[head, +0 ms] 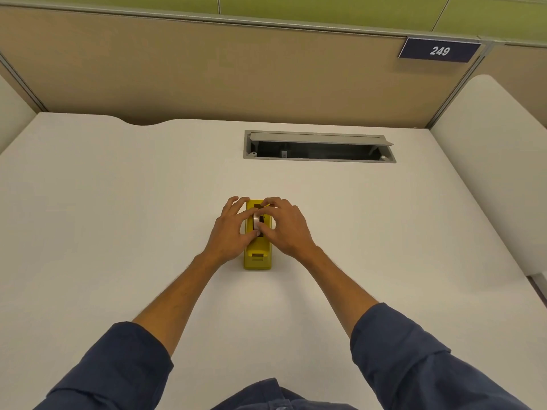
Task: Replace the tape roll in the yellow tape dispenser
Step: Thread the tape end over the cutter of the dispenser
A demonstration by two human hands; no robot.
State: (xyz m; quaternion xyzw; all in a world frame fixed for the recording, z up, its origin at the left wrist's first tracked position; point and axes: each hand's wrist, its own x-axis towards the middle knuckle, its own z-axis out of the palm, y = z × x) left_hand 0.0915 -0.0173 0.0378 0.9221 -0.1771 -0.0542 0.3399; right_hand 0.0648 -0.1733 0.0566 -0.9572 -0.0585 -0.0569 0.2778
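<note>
A yellow tape dispenser stands lengthwise on the white desk, its cutter end toward me. A pale tape roll sits upright in the dispenser's middle slot. My left hand grips the roll from the left side, thumb and fingers closed around it. My right hand pinches the roll from the right, with its fingers curled over the dispenser's far end. The hands hide much of the roll and the slot.
A grey cable hatch with its lid open is set into the desk behind the dispenser. A tan partition with a "249" sign closes off the back. White side panels stand at the left and right.
</note>
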